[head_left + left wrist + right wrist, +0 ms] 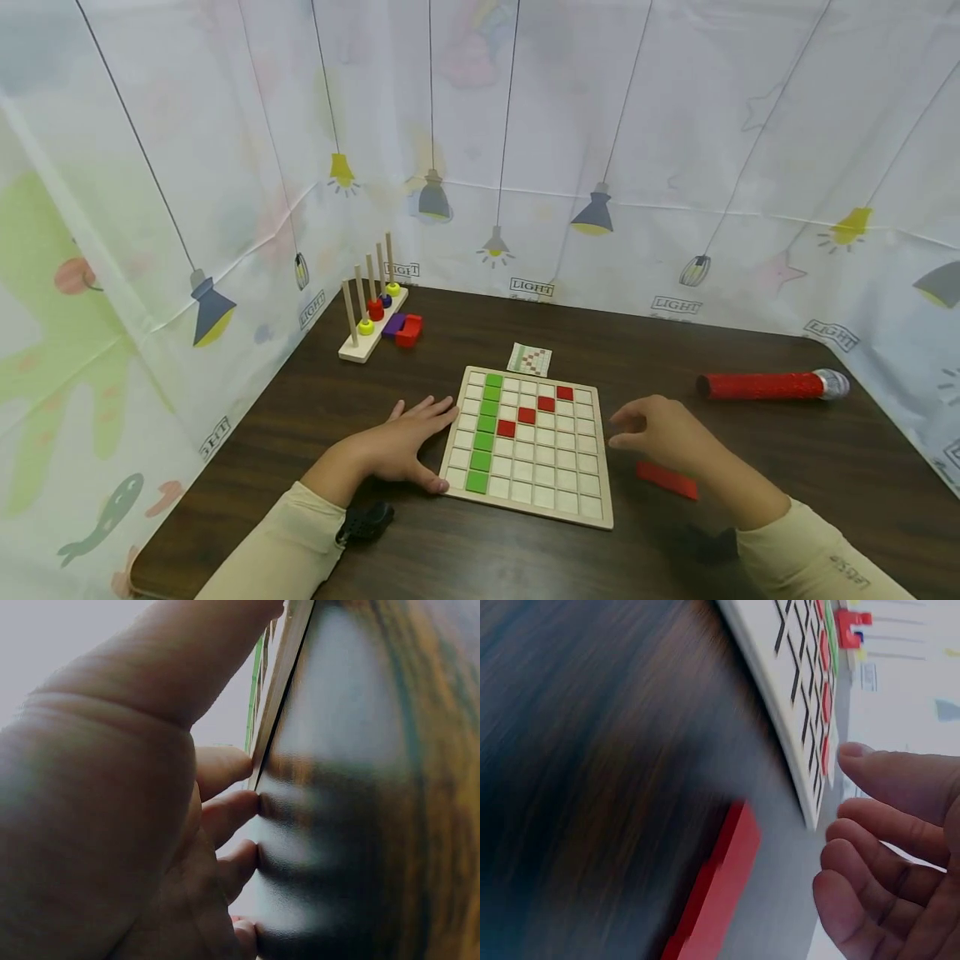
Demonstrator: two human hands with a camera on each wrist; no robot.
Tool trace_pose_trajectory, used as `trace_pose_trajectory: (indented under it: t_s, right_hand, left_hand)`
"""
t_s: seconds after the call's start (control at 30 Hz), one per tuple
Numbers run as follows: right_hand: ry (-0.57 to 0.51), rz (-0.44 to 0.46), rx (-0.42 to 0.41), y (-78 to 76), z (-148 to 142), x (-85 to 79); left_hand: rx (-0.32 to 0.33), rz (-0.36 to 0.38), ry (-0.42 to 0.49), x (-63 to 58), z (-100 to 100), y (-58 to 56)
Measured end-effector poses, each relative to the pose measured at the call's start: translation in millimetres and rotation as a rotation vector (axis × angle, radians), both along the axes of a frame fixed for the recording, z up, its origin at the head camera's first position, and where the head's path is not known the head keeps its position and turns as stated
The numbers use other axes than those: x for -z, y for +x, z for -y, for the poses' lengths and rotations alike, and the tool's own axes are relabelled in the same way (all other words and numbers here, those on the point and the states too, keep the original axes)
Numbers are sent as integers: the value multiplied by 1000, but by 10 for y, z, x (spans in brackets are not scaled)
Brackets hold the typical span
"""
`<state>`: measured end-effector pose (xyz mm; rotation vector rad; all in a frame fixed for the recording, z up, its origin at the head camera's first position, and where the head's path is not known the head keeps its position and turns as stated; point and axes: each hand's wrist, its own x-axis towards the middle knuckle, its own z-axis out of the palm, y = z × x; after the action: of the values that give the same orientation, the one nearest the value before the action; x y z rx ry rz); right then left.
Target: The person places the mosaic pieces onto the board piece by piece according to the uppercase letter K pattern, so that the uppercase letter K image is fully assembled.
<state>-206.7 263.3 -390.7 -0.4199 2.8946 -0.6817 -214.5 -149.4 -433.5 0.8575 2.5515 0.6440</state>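
Observation:
A square wooden board with a grid of pale squares lies on the dark table. Green tiles fill one column near its left, and several red tiles step diagonally up to the right. My left hand rests at the board's left edge with fingers spread, thumb at the near corner. My right hand hovers just right of the board, fingers loosely bent, nothing between them. Below it on the table is a row of red tiles, seen end to end in the right wrist view as a red strip.
A small pattern card lies behind the board. At the back left stands a peg stacker with coloured beads, beside red and purple pieces. A red toy microphone lies at the right. Printed curtains border the table.

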Motion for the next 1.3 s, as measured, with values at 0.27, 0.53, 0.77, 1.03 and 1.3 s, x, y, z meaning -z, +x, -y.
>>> trace_pose_trajectory:
  t_s: [0.27,0.53,0.77,1.03,1.3]
  right_hand:
    - [49,49,12,122,-314,21]
    - [52,66,20,183,-392,93]
    - [62,19,-13,171,-374,128]
    - [10,5,21,57,-394,202]
    - [-90,-52,61,-41,-266,198]
  left_hand:
    - [5,-6,7,17,6,-7]
    - [7,-12,6,29,15,-17]
    - [10,-8,9,27,18,-19]
    - [11,2,15,10,20,-6]
    - [11,-5,13,-5,20,3]
